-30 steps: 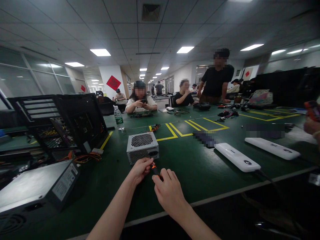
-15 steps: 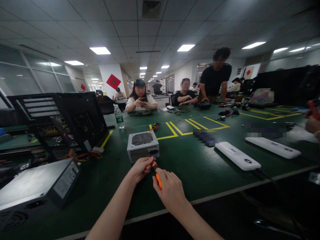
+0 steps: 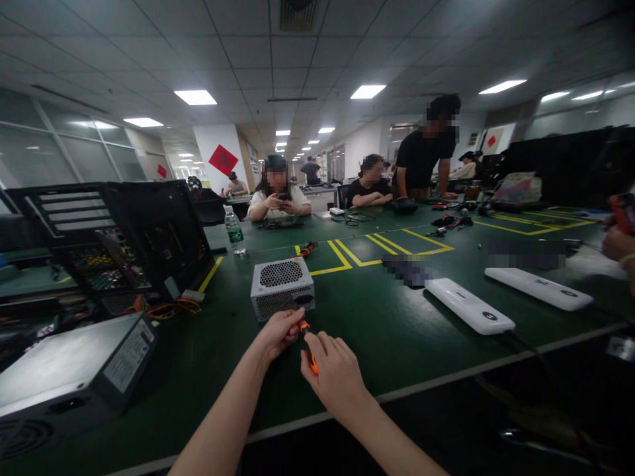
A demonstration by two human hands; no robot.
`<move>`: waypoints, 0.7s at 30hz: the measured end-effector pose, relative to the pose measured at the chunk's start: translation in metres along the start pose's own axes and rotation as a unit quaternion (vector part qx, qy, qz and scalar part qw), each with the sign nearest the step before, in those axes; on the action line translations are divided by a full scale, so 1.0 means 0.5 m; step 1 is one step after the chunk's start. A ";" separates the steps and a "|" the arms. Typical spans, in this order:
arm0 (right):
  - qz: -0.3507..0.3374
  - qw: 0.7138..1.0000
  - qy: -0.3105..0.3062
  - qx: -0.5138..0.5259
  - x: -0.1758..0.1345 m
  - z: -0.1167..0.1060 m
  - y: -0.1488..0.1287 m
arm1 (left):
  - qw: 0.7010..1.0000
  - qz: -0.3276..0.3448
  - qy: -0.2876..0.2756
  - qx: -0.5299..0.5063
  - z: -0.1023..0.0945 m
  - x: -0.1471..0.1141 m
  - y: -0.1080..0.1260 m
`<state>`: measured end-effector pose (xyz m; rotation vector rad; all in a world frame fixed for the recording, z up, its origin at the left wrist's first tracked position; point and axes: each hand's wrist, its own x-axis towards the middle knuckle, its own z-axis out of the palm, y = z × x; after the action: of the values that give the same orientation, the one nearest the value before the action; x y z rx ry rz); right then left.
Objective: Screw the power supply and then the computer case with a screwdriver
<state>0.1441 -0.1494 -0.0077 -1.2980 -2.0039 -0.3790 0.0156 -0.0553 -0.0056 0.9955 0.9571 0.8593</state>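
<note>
A grey computer power supply [image 3: 284, 272] with a honeycomb vent stands on the green table in front of me. My right hand [image 3: 336, 371] is closed round an orange and black screwdriver [image 3: 304, 326], which points away from me at the power supply's near side. Beside its front end, my left hand [image 3: 278, 332] is pinched with thumb and fingers together, close to the power supply's lower edge. What lies between those fingertips is too small to make out. The screwdriver's tip is hidden by the left fingers.
An open black computer case [image 3: 166, 235] and a second power supply [image 3: 64, 360] stand to my left. A water bottle [image 3: 235, 235] is behind. Two long white devices [image 3: 466, 307] lie at right. Other people sit or lean across the table; another person's hand [image 3: 619, 243] shows at the right edge.
My right hand has turned slightly about the screwdriver handle, and its fingers have shifted forward and opened a little. My left hand stays in its pinch at the power supply.
</note>
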 end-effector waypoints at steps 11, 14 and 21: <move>0.016 0.999 -0.032 0.023 -0.002 -0.002 -0.002 | 1.000 0.004 -0.014 0.002 -0.002 0.000 -0.003; 0.005 1.000 -0.021 0.014 -0.003 -0.002 0.000 | 1.000 0.008 -0.014 0.008 -0.004 0.003 -0.006; 0.023 0.999 -0.015 0.018 -0.001 -0.001 0.000 | 1.000 0.019 -0.012 0.018 -0.003 0.000 -0.003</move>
<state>0.1442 -0.1500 -0.0074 -1.3321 -1.9932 -0.3028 0.0144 -0.0555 -0.0074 1.0556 0.9383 0.8613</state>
